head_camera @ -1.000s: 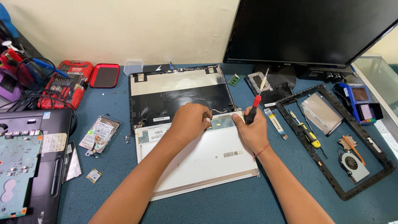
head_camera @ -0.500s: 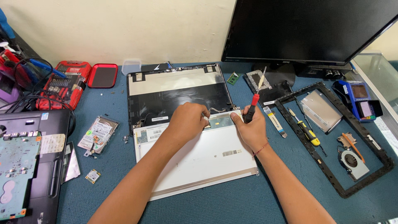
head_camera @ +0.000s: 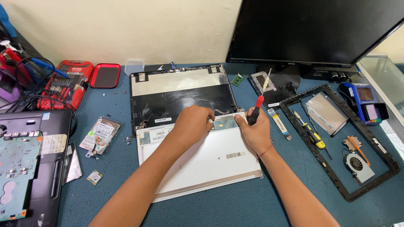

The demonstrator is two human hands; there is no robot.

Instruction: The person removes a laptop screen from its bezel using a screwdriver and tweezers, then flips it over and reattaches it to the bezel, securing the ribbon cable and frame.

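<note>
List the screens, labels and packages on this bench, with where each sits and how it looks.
Monitor: back right, big, black, dark.
Display panel: centre, face down under both hands, white back with small barcode stickers.
Hard drive: left of the panel, silver, with a white label.
Bit-set case: back left, red, open.
Handheld device: far right, blue, with a small screen.

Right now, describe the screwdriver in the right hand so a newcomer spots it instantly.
Start at the big black monitor, then drop to the white panel on the blue mat. At its top edge the right hand grips a screwdriver, tip up. Its handle is red and black; the loose one is yellow.
</note>
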